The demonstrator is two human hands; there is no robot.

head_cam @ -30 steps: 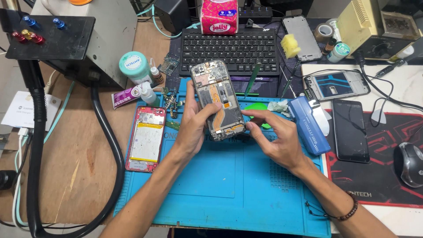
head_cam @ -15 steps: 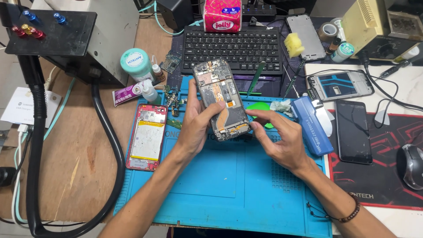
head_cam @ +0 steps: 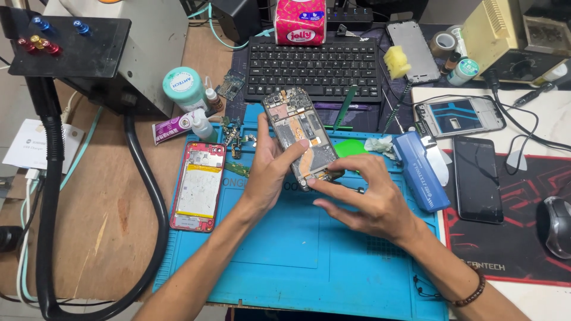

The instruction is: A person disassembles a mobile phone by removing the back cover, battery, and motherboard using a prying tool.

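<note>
An opened smartphone point(head_cam: 297, 132) with its back cover off, boards and orange foil showing, is held tilted above a blue work mat point(head_cam: 285, 261). My left hand point(head_cam: 270, 172) grips it from the left side, thumb across its middle. At the phone's lower end my right hand point(head_cam: 363, 199) pinches the bottom edge with thumb and fingertips. A red phone frame point(head_cam: 198, 184) with a yellow battery lies flat on the mat to the left of my left hand.
Black keyboard point(head_cam: 315, 68) behind the mat; small circuit boards point(head_cam: 235, 139) and glue bottles point(head_cam: 190, 98) at its back left. Blue box point(head_cam: 419, 169), black phone point(head_cam: 476, 178), open phone frame point(head_cam: 458, 116), mouse point(head_cam: 556, 226) to the right. A thick black hose point(head_cam: 50, 196) loops on the left.
The phone and both hands have stayed in nearly the same place. My right fingers have shifted slightly along the phone's bottom edge.
</note>
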